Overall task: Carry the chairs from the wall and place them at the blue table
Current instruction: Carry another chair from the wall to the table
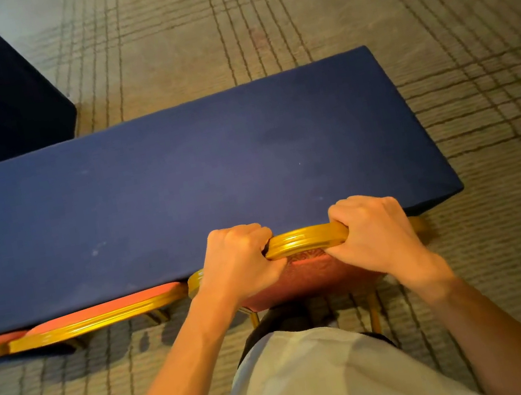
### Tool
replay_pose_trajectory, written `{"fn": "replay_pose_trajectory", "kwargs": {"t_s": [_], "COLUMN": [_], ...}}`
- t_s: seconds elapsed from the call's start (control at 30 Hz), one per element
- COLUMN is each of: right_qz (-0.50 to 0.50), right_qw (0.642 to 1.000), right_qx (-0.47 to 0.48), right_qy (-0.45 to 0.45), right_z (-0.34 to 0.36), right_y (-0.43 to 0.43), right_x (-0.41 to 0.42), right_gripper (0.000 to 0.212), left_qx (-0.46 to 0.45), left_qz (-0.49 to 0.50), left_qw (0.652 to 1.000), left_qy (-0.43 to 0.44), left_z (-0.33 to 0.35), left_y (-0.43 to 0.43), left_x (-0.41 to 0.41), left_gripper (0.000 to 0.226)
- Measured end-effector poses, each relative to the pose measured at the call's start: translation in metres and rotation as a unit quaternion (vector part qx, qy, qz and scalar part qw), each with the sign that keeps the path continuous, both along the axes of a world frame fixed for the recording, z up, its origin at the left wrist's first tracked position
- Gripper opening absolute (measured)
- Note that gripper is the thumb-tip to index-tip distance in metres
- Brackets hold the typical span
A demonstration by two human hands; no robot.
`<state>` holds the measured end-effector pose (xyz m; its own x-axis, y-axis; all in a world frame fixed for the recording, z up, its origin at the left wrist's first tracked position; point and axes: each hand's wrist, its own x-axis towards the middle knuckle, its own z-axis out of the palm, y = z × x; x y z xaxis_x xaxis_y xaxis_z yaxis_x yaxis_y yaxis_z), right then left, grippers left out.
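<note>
Two grips on the chair's (311,278) gold top rail (305,240): my left hand (239,263) and right hand (376,232) curl round it, chair against the blue table's (180,183) near edge. Rigid, fairly heavy, I judge; rail grips best.

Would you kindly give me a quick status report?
Left hand, right hand gripping chair top rail. Chair at blue table edge. Neighbouring chair close on left.

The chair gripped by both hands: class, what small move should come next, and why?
Probably let go and step back. The left hand and right hand grip the chair by its gold top rail; its back already sits at the near edge of the blue table, roughly in line with the neighbouring chair to its left.
</note>
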<state>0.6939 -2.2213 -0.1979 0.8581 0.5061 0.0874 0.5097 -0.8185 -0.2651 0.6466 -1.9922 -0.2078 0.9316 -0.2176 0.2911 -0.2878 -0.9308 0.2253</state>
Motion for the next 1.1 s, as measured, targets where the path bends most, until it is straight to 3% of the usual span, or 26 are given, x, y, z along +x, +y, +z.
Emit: {"fn": "replay_pose_trajectory", "kwargs": {"t_s": [0.5, 0.83, 1.1], "right_qz": [0.051, 0.054, 0.039], "right_qw": [0.995, 0.997, 0.996], "right_qx": [-0.062, -0.048, -0.031], "right_qy": [0.054, 0.035, 0.077], "right_z": [-0.023, -0.034, -0.052], "right_y": [0.031, 0.040, 0.029], "right_x": [0.050, 0.057, 0.042], "right_gripper": [0.036, 0.042, 0.035], "left_qx": [-0.027, -0.052, -0.042], "left_qz": [0.047, 0.068, 0.060], "left_qw": [0.998, 0.996, 0.997], "left_qy": [0.024, -0.010, 0.007], "left_z": [-0.039, -0.055, -0.072], "left_y": [0.026, 0.033, 0.025], "left_x": [0.032, 0.038, 0.030], "left_gripper": [0.038, 0.038, 0.037]}}
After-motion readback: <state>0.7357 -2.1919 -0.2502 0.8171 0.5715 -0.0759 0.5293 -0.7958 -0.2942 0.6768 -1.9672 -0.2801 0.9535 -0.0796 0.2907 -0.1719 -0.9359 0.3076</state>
